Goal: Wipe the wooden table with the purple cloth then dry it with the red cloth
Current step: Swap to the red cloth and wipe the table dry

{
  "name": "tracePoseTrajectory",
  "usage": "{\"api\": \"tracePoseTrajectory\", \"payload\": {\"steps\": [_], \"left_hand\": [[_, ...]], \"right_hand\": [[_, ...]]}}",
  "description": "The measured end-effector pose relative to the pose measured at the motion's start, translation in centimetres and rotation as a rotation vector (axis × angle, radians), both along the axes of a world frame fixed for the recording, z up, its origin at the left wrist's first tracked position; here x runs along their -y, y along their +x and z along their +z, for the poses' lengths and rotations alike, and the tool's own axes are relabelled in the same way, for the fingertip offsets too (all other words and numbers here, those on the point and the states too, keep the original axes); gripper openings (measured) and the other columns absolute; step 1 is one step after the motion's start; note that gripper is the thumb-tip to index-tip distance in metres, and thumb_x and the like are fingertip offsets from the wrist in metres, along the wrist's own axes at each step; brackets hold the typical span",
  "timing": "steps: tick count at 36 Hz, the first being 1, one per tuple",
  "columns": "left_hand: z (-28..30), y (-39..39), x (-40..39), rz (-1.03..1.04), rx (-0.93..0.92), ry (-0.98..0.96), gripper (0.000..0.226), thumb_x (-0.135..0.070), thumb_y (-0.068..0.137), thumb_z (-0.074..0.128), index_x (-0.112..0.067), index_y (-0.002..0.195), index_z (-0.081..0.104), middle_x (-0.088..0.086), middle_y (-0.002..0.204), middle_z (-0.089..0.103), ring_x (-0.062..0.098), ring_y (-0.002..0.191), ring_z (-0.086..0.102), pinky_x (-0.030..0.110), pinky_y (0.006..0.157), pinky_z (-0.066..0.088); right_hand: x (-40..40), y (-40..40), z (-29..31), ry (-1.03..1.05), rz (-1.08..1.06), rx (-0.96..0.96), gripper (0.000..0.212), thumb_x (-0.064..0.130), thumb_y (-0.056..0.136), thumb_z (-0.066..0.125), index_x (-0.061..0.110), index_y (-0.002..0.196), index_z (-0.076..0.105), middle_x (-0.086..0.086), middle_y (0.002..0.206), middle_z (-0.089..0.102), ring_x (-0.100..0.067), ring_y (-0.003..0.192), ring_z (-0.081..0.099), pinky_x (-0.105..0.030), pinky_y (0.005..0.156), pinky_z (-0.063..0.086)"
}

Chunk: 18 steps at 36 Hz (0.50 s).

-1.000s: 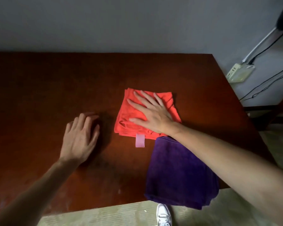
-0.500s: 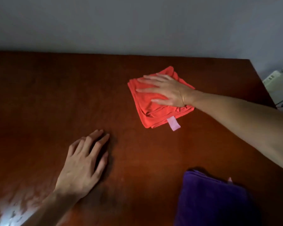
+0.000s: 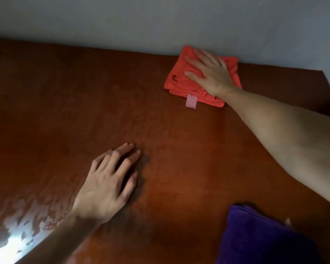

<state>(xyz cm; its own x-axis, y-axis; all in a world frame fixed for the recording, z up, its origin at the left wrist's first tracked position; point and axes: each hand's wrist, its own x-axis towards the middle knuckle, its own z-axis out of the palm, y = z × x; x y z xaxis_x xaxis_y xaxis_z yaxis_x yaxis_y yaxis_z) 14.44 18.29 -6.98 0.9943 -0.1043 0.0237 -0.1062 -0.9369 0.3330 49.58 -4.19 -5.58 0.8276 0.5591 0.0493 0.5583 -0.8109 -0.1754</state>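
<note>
The red cloth (image 3: 181, 80) is folded into a thick square with soft, bunched layers. A small pink tag (image 3: 191, 101) sticks out from its near edge. It lies on the wooden table (image 3: 65, 103) close to the far edge, toward the far right corner, right beside the grey wall (image 3: 160, 20).

The right hand (image 3: 211, 75) lies flat on top of the red cloth. Its fingers are spread wide and point toward the far edge. The palm presses down on the cloth, and the hand is not curled around it. The cloth shows on the left of the hand and a little on the right. The bare arm reaches across the right side of the tabletop.

The left hand (image 3: 107, 185) rests flat on the bare wood near the middle of the tabletop. Its fingers are loose and a little apart, and it holds nothing.

The purple cloth (image 3: 259, 241) is dark and fuzzy. It sits at the near right corner of the tabletop, well apart from both hands. Nobody is touching it.

A shiny wet-looking patch (image 3: 10, 239) gleams at the near left corner.
</note>
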Motion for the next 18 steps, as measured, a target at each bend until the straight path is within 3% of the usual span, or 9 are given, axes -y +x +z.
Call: {"api": "tracePoseTrajectory", "payload": {"steps": [6, 12, 18], "left_hand": [[-0.1, -0.1, 0.0, -0.004, 0.056, 0.001, 0.05, -0.042, 0.102, 0.036, -0.018, 0.144, 0.05, 0.004, 0.148, 0.048, 0.024, 0.14, 0.044, 0.042, 0.111, 0.029], [-0.2, -0.4, -0.1, 0.038, 0.145, -0.054, 0.043, -0.036, 0.101, 0.037, -0.013, 0.134, 0.051, 0.008, 0.131, 0.053, 0.029, 0.119, 0.052, 0.044, 0.103, 0.034], [0.3, -0.9, -0.6, 0.141, 0.268, -0.073, 0.035, -0.029, 0.1, 0.039, -0.012, 0.126, 0.056, 0.012, 0.122, 0.056, 0.034, 0.105, 0.053, 0.046, 0.087, 0.038]], "right_hand": [[-0.7, -7.3, -0.5, 0.01, -0.194, -0.008, 0.074, 0.077, 0.095, 0.033, 0.042, 0.159, 0.026, 0.005, 0.172, 0.015, -0.019, 0.16, 0.006, -0.051, 0.127, 0.001], [-1.6, -20.3, -0.6, 0.039, -0.177, 0.009, 0.09, 0.086, 0.08, 0.013, 0.045, 0.158, 0.028, 0.007, 0.172, 0.018, -0.017, 0.16, 0.007, -0.05, 0.127, 0.003], [-1.3, -35.3, -1.9, 0.068, -0.015, 0.105, 0.08, 0.082, 0.089, 0.031, 0.041, 0.158, 0.035, 0.005, 0.171, 0.023, -0.018, 0.159, 0.013, -0.054, 0.126, 0.011]]}}
